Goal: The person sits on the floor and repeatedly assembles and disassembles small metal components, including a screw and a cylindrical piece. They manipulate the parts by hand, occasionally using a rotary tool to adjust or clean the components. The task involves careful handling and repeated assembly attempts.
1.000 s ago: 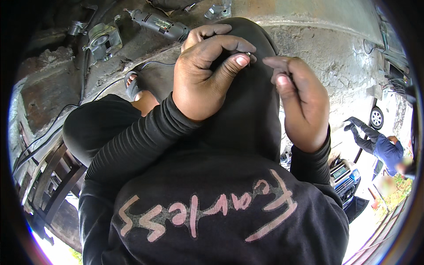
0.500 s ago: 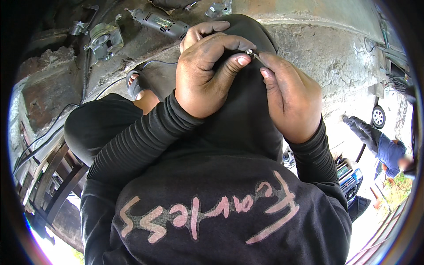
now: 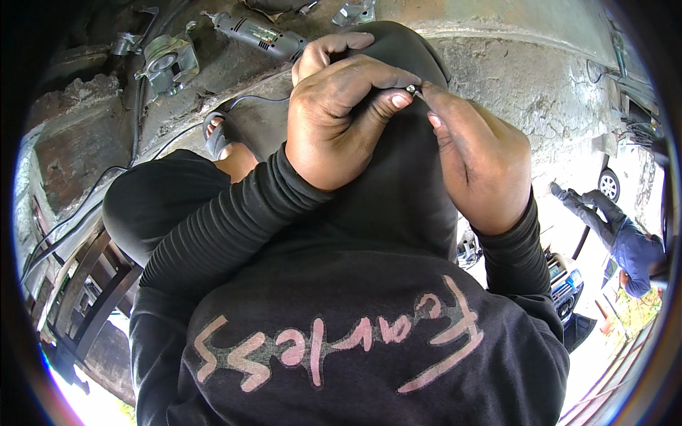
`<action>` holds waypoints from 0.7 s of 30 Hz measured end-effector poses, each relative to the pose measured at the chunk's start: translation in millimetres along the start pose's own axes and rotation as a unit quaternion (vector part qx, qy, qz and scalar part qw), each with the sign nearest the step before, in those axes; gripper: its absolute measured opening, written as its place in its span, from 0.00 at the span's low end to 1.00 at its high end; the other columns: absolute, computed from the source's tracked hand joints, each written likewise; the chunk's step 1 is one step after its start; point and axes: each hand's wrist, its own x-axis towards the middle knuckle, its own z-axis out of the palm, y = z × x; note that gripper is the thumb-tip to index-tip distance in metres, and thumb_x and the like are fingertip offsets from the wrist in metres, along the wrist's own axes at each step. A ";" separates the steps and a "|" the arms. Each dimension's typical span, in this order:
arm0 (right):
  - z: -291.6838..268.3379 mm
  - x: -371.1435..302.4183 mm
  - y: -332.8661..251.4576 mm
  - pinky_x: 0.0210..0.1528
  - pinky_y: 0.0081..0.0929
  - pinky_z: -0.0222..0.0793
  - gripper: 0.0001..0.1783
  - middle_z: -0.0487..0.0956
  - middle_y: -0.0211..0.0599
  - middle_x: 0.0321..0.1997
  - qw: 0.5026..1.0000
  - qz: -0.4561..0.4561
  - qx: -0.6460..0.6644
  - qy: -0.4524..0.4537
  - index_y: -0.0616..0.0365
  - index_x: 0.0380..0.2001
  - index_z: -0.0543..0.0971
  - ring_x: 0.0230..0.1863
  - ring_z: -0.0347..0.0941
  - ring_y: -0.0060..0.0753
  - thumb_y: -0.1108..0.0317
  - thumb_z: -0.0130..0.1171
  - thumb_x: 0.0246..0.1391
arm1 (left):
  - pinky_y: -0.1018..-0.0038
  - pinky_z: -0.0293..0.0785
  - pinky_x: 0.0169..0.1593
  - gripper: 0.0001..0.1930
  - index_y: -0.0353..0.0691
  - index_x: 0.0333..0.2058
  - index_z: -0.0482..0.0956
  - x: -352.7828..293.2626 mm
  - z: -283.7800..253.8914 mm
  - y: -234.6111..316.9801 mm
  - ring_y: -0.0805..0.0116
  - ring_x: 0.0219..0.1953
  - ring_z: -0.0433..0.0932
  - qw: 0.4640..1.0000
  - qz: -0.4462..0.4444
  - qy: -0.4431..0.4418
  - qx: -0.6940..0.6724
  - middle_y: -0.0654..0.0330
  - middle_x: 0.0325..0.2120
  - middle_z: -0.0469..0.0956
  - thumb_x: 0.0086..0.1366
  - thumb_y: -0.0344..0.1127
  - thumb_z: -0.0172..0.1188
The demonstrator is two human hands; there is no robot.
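- Left hand (image 3: 330,124): your thumb and index finger are closed on a small metal piece (image 3: 410,89), pinched at their tips
- Piece location: between your two hands, above your dark-clothed thigh (image 3: 405,167)
- Right hand (image 3: 484,157): your index fingertip stands just beside the piece, with the thumb tip lower and apart; whether these fingers grip anything cannot be told
- Governing relation: the piece lies just left of your right index fingertip; your left hand is nearer, in contact
- Long axis: too small to tell
- Grey rotary tool (image 3: 261,37): beyond your left hand
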 end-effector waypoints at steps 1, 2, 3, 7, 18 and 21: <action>0.0 1.2 0.1 0.31 0.31 0.72 0.14 0.77 0.44 0.33 1.000 -0.019 -0.014 0.020 0.61 0.41 0.76 0.31 0.77 0.44 0.78 0.54 0.49 | 0.60 0.59 0.59 0.06 0.39 0.34 0.80 0.1 -0.3 -0.2 0.68 0.40 0.75 1.000 0.003 -0.003 -0.001 0.63 0.30 0.81 0.56 0.31 0.64; 1.7 4.0 0.9 0.27 0.33 0.70 0.16 0.75 0.40 0.28 0.998 -0.038 -0.018 0.040 0.59 0.41 0.76 0.26 0.75 0.43 0.77 0.54 0.46 | 0.60 0.59 0.59 0.06 0.39 0.33 0.80 0.3 -0.8 -0.4 0.70 0.39 0.75 1.000 0.004 -0.007 -0.003 0.63 0.29 0.81 0.56 0.31 0.64; 0.8 4.6 0.3 0.25 0.34 0.69 0.17 0.73 0.38 0.25 0.997 -0.048 -0.025 0.048 0.57 0.41 0.76 0.24 0.73 0.42 0.77 0.54 0.44 | 0.60 0.59 0.59 0.06 0.39 0.33 0.80 0.5 -1.0 -0.8 0.71 0.38 0.76 1.000 0.005 -0.008 -0.009 0.63 0.29 0.81 0.56 0.31 0.64; -7.7 5.8 -3.1 0.22 0.34 0.67 0.17 0.71 0.35 0.21 0.996 -0.053 -0.062 0.019 0.55 0.40 0.76 0.22 0.72 0.39 0.74 0.54 0.43 | 0.60 0.60 0.59 0.06 0.39 0.33 0.80 1.4 0.0 -2.2 0.71 0.37 0.78 1.000 0.030 -0.004 -0.007 0.64 0.28 0.81 0.55 0.31 0.64; -26.0 16.2 -13.5 0.24 0.35 0.66 0.16 0.71 0.41 0.22 0.986 -0.074 -0.135 -0.057 0.58 0.38 0.77 0.22 0.71 0.44 0.79 0.55 0.41 | 0.60 0.61 0.58 0.04 0.40 0.31 0.80 -0.4 1.7 2.4 0.71 0.33 0.78 1.000 0.000 -0.004 0.023 0.64 0.26 0.80 0.55 0.29 0.64; -29.3 19.1 -13.8 0.24 0.35 0.66 0.15 0.70 0.41 0.21 0.979 -0.087 -0.163 -0.082 0.58 0.37 0.77 0.22 0.71 0.44 0.79 0.55 0.41 | 0.61 0.62 0.57 0.04 0.40 0.31 0.81 -0.7 2.5 2.4 0.71 0.32 0.78 1.000 0.000 0.000 0.027 0.64 0.25 0.80 0.54 0.28 0.64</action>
